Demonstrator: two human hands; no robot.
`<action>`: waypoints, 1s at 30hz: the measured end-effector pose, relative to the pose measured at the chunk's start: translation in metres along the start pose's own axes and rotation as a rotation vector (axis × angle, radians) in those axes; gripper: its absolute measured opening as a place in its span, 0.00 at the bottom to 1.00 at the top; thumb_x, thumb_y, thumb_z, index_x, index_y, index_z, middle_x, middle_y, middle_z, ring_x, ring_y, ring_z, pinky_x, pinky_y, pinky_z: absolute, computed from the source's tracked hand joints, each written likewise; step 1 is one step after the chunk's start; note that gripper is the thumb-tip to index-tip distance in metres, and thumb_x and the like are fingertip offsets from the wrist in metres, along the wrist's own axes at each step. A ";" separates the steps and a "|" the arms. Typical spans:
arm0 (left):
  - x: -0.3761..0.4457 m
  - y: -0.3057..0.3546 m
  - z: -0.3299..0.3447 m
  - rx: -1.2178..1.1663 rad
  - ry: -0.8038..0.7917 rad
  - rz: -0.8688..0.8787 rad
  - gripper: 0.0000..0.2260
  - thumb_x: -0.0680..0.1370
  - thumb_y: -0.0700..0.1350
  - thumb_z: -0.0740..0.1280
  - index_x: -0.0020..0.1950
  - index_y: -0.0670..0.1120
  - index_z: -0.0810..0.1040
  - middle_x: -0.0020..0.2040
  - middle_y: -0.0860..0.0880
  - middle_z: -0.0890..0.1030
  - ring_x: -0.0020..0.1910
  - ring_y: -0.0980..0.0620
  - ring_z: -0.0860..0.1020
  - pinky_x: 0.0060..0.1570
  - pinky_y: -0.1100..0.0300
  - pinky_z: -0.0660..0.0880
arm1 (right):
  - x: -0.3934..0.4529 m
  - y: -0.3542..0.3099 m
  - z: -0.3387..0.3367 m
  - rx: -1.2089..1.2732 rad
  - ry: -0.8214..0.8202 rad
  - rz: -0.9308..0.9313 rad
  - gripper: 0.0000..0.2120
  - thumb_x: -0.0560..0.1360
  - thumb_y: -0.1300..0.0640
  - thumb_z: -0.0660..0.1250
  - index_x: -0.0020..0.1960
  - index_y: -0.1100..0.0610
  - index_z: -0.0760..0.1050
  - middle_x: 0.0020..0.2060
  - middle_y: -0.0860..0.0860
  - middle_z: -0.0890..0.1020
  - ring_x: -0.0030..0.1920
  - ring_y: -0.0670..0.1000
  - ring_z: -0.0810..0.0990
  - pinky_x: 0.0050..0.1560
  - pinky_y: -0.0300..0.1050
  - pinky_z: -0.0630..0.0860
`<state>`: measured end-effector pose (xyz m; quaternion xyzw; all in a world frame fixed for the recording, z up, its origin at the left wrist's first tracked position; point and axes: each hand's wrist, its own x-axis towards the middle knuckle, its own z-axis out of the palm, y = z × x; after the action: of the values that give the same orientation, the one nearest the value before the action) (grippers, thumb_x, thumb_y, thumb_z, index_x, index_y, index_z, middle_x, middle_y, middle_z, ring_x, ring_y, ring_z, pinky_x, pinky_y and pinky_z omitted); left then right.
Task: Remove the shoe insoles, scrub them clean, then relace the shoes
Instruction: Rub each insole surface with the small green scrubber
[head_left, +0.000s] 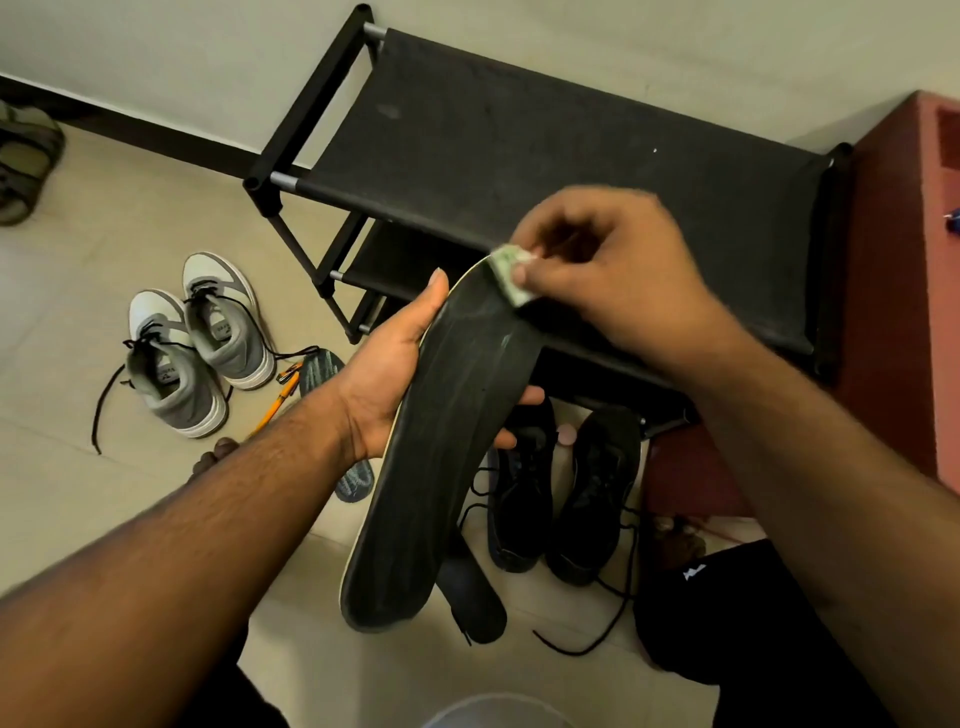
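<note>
The left hand (387, 364) is cradling a long black foam insole (447, 441) in a curled grip above the tiled floor (104, 332). The right hand (597, 265) is pinching a small green scrub pad (506, 273) against the insole's toe end, above two black laced shoes (561, 488).

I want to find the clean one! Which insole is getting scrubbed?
The long black insole held up in the left hand; the right hand rubs a green scrub pad on its tip. The others lie on the floor.

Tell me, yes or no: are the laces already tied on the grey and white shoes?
No. The black laces of the grey and white shoes trail loose across the floor, untied.
</note>
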<state>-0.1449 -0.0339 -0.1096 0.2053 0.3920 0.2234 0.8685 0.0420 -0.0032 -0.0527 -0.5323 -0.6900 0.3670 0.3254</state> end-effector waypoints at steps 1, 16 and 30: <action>0.000 0.000 0.000 0.005 0.009 0.001 0.34 0.78 0.70 0.50 0.67 0.47 0.78 0.64 0.36 0.78 0.63 0.34 0.77 0.50 0.38 0.79 | 0.003 0.004 -0.009 -0.010 0.085 0.011 0.07 0.69 0.63 0.75 0.43 0.55 0.81 0.37 0.44 0.81 0.37 0.39 0.78 0.41 0.35 0.74; -0.002 0.000 0.006 -0.032 0.069 0.063 0.32 0.78 0.68 0.51 0.70 0.47 0.74 0.64 0.37 0.79 0.61 0.36 0.79 0.50 0.38 0.80 | 0.006 0.009 0.004 -0.034 0.062 0.255 0.09 0.67 0.66 0.76 0.40 0.54 0.79 0.32 0.46 0.80 0.33 0.41 0.78 0.37 0.35 0.76; 0.004 -0.001 0.014 -0.099 0.115 0.219 0.30 0.80 0.62 0.50 0.68 0.43 0.76 0.66 0.39 0.78 0.67 0.33 0.73 0.66 0.31 0.66 | 0.008 0.009 0.002 0.260 0.194 0.318 0.10 0.67 0.70 0.74 0.42 0.59 0.76 0.33 0.56 0.77 0.32 0.51 0.77 0.33 0.44 0.78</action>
<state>-0.1316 -0.0356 -0.1041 0.1905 0.4049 0.3476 0.8240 0.0430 0.0057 -0.0610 -0.6205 -0.5098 0.4468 0.3942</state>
